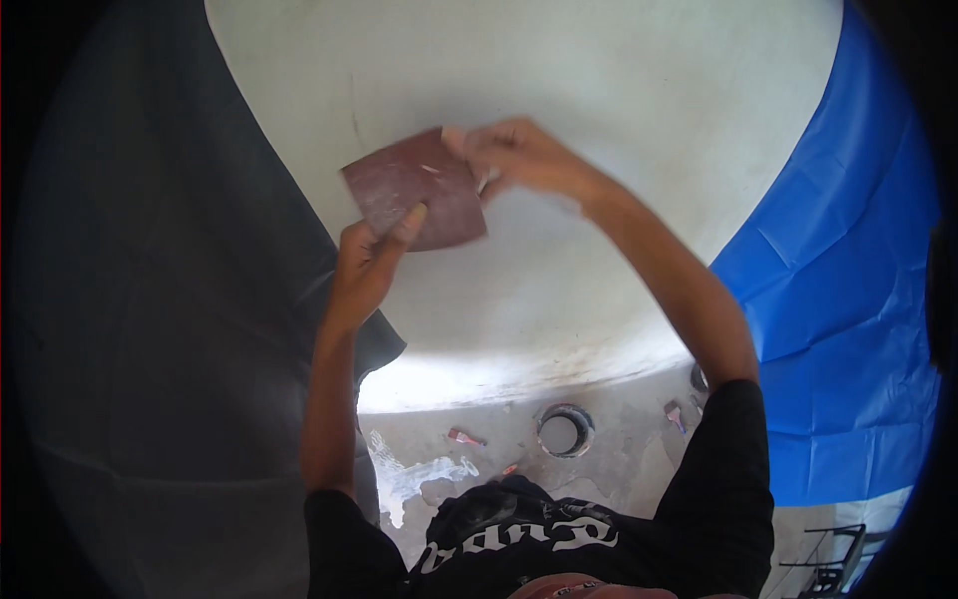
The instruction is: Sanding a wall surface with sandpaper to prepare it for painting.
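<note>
A reddish-brown sheet of sandpaper (414, 185), streaked with pale dust, is held up in front of a whitish wall. My left hand (364, 270) pinches its lower edge, the thumb lying on the face turned toward me. At the upper right corner of the sandpaper is my right hand (524, 160), slightly blurred, its fingers bent and closed on the sheet's edge. Part of the right fingers is hidden behind the sheet.
The pale wall (599, 70) has a dark sheet (160, 299) hanging at left and a blue tarp (838, 329) at right. On the floor below are a round container (565, 431), a paintbrush (466, 437), another brush (676, 415) and a white spill (404, 474). A black metal frame (833, 559) stands lower right.
</note>
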`<state>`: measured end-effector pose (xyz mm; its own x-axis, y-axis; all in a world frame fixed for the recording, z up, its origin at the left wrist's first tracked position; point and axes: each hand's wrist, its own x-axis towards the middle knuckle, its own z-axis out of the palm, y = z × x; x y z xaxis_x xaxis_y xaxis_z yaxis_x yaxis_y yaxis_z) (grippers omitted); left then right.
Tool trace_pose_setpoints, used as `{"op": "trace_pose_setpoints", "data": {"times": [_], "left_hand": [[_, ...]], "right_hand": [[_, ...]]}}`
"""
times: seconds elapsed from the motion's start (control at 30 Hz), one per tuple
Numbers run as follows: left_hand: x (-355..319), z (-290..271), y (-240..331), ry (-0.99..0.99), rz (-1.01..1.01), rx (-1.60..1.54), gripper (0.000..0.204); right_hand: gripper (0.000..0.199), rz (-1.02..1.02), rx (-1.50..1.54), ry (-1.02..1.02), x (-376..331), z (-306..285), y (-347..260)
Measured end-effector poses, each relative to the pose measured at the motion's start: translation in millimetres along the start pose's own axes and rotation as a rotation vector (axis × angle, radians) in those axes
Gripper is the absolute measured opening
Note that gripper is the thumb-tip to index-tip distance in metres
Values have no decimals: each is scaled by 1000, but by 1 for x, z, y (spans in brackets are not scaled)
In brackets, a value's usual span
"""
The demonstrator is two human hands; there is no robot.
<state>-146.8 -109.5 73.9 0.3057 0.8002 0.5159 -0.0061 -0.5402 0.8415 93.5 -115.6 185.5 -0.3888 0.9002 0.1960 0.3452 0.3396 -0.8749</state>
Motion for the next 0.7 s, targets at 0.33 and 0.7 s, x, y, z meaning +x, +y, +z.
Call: {"op": "trace_pose_setpoints", "data": {"times": [0.33, 0.7], "left_hand": [[111, 4, 26, 531, 572, 859, 43], [183, 73, -57, 586, 618, 1107, 78]], "right_hand": [[32, -788, -1226, 1147, 22, -215, -42], [61, -788, -1407, 1067, 18, -259, 28]]}}
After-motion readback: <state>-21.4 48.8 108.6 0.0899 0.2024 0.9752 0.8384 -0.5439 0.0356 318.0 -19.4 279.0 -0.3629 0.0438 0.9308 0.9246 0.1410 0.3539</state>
